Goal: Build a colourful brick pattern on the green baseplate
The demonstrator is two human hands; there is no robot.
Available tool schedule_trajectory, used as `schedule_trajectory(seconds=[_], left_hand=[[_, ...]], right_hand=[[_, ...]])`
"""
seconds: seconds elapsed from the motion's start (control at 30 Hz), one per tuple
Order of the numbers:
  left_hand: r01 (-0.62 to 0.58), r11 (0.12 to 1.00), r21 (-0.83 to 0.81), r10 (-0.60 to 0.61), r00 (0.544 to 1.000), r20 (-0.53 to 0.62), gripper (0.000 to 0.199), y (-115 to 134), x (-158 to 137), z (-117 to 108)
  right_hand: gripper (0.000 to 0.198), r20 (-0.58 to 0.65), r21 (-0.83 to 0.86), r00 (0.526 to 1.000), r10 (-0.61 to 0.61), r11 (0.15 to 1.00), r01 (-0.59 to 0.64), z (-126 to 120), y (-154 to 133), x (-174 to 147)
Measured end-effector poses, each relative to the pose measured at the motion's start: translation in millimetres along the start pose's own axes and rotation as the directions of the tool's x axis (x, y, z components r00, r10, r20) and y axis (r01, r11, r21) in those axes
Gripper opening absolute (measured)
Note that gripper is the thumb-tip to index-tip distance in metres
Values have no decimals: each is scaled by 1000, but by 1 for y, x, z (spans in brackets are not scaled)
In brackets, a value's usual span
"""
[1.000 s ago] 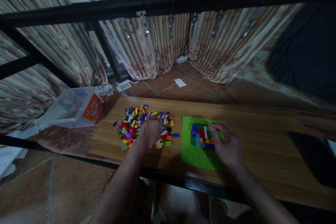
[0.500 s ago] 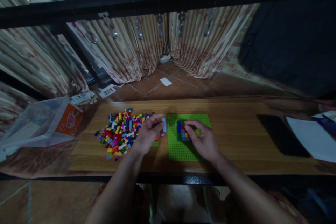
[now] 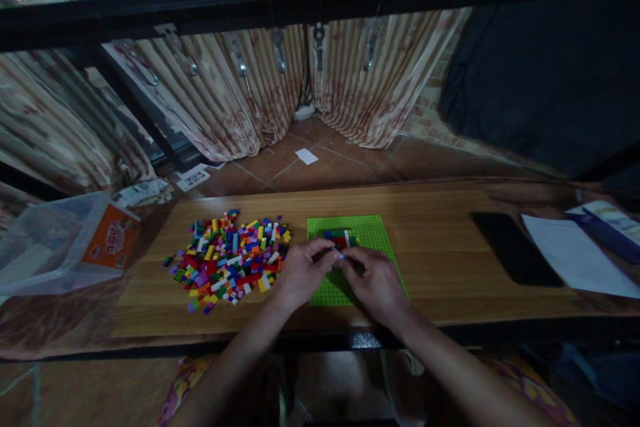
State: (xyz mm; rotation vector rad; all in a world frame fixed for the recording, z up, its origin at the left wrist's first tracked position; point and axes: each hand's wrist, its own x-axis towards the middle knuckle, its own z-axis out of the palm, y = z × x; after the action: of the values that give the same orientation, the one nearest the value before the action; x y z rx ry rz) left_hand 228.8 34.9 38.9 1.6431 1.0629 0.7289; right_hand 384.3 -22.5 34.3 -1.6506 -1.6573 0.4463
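Observation:
Over the front part of a green studded baseplate, my left hand and my right hand meet with their fingertips close together. Both pinch a small light blue brick, mostly covered by the fingers. Just beyond them, a low cluster of coloured bricks stands on the baseplate, showing blue, red, white and green; its near side is hidden behind my hands. To the left of my left hand spreads a pile of loose mixed bricks.
A wooden board carries the baseplate and the pile. At the left stands a clear plastic box with an orange label. A dark flat slab and white paper lie on the right. A black bar crosses above.
My left hand has moved right, from beside the baseplate to over it, with the light blue brick. My right hand has left the brick cluster and come nearer to meet it.

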Motion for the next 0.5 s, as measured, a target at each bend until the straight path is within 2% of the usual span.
schedule_trajectory(seconds=[0.07, 0.13, 0.23, 0.33, 0.5], left_hand=[[-12, 995, 94, 15, 1000, -27, 27, -1, 1, -1], [-6, 985, 171, 17, 998, -62, 27, -1, 2, -4], [2, 970, 243, 21, 996, -92, 23, 0, 4, -8], [11, 943, 332, 22, 995, -97, 20, 2, 4, -11], [21, 892, 452, 14, 997, -73, 20, 3, 2, -11]], right_hand=[[22, -66, -41, 995, 81, 996, -84, -12, 14, 6], [24, -143, -69, 970, 197, 976, -208, -22, 29, 15], [26, -148, -103, 938, 315, 938, -331, -27, 47, 27], [25, -101, -127, 933, 344, 926, -355, -21, 52, 31], [20, -24, -220, 929, 370, 904, -366, -13, 42, 26]])
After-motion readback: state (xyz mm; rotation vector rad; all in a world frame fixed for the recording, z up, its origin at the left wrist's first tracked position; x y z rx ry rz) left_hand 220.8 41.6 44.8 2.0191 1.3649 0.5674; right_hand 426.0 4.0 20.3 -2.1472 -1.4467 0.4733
